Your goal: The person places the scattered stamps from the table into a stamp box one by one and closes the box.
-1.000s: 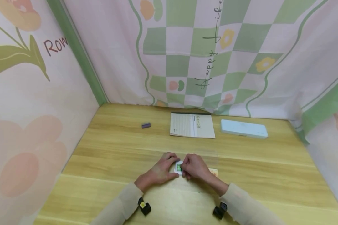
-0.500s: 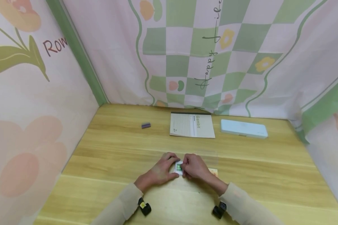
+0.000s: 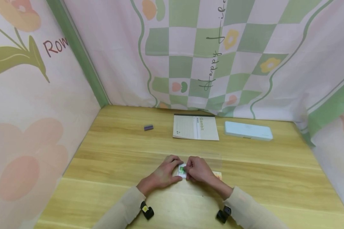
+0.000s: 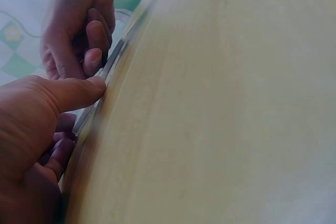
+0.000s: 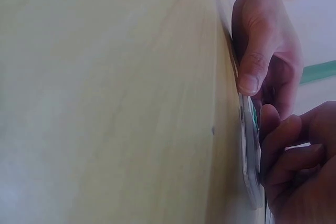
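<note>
White-bordered, green-centred card (image 3: 181, 171), thick-edged side-on, on wood-grain tabletop (image 3: 117, 152). Pinched between thumb and fingers of left hand (image 3: 165, 172). Right part hidden behind curled-fingered right hand (image 3: 199, 169); cannot tell whether pinching anything.

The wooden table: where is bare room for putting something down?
Free: between left curtain and left hand; between pale blue case and right sleeve. Crowded: around white-and-green piece and clear sheet, near right hand.

Bare R hand (image 3: 200, 170) has shifted very sl. twd the pale wood-grain table's (image 3: 114, 156) left edge, fingertips over the small, flat, white rectangular piece w/ green centre (image 3: 182, 171).
</note>
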A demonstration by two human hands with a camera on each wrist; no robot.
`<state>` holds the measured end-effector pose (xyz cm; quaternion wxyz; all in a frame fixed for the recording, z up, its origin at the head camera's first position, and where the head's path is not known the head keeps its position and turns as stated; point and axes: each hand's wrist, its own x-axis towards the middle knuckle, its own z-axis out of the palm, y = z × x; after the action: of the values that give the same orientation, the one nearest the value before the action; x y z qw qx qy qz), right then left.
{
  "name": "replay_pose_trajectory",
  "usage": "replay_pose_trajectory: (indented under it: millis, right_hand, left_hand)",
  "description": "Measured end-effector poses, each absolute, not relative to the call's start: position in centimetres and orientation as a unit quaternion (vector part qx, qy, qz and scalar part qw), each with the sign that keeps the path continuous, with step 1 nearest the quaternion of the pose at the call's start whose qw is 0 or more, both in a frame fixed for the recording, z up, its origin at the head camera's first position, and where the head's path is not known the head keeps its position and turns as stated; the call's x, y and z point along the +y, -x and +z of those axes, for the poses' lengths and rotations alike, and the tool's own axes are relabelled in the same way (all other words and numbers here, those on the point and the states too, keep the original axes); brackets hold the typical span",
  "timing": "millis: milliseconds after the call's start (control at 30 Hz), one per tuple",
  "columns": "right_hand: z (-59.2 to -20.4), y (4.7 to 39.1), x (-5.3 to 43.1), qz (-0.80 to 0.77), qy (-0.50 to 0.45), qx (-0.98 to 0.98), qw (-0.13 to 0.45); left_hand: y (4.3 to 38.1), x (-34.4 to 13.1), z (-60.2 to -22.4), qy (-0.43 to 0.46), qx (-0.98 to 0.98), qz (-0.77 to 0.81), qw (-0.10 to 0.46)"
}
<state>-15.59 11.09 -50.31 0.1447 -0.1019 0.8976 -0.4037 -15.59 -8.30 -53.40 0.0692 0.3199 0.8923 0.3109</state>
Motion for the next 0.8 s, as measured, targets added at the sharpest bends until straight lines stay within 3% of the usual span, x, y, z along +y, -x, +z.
replay_pose_trajectory:
  millis: [233,800]
  right_hand:
    - [-50.47,15.20,11.46,-0.353,0.122,0.924,0.080]
    - [-50.60,15.02,11.28,-0.341,0.141,0.927,0.072]
  left_hand:
    - [15.58,-8.30,-53.37,-0.320,0.892,0.310,0.073]
    - [15.50,-8.33,-53.21,-0.324,0.892,0.308,0.069]
